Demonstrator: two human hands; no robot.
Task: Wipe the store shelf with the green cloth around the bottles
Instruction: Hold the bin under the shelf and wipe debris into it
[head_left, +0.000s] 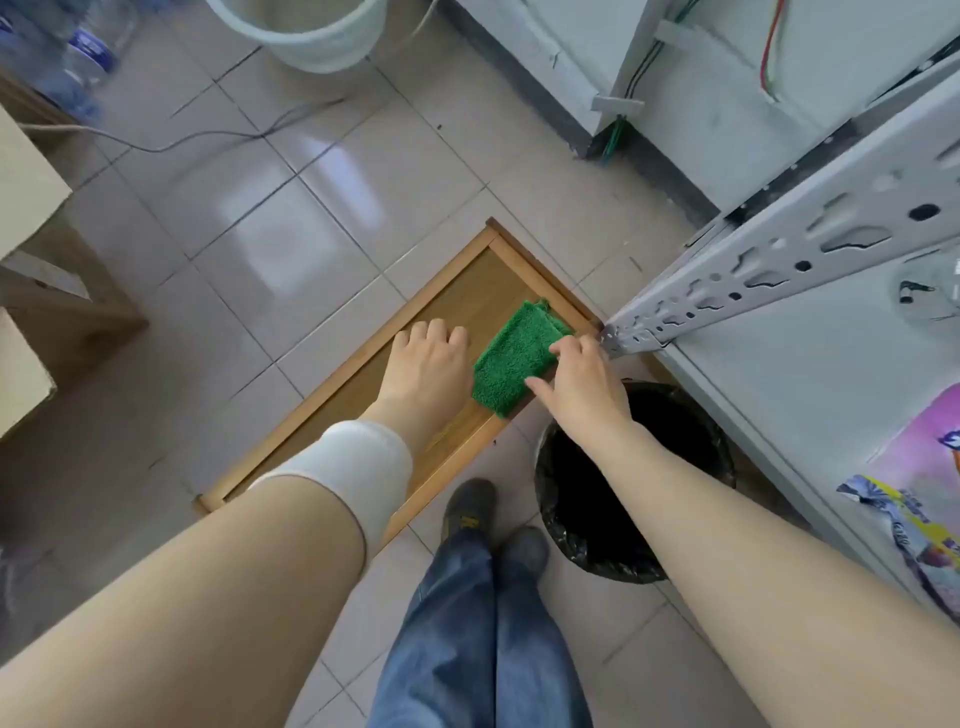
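The folded green terry cloth (511, 358) lies on the low wooden worktop with a raised rim (457, 291), not yet on the shelf. Its corner at 6 o'clock reaches the worktop's edge.

The right hand (582, 384) meets the cloth from 4 o'clock. Its fingers (563, 347) lie together on the cloth's edge and the thumb is spread out along it. I cannot tell if they already pinch the fabric. At 9 o'clock the left hand (423, 364) rests on the wood, fingers bent downward and holding nothing.

The round bin with a black liner (623, 467) stands open at 5 o'clock, just beside the cloth. A weak grip while lifting could drop the cloth into it.

At 2 o'clock the perforated white metal upright (779, 254) ends very near the right knuckles, so a quick lift may scrape them.

On the white metal shelf (779, 395) at 3 o'clock a clear object, perhaps a bottle, is blurred. Wide strokes there could tip it.
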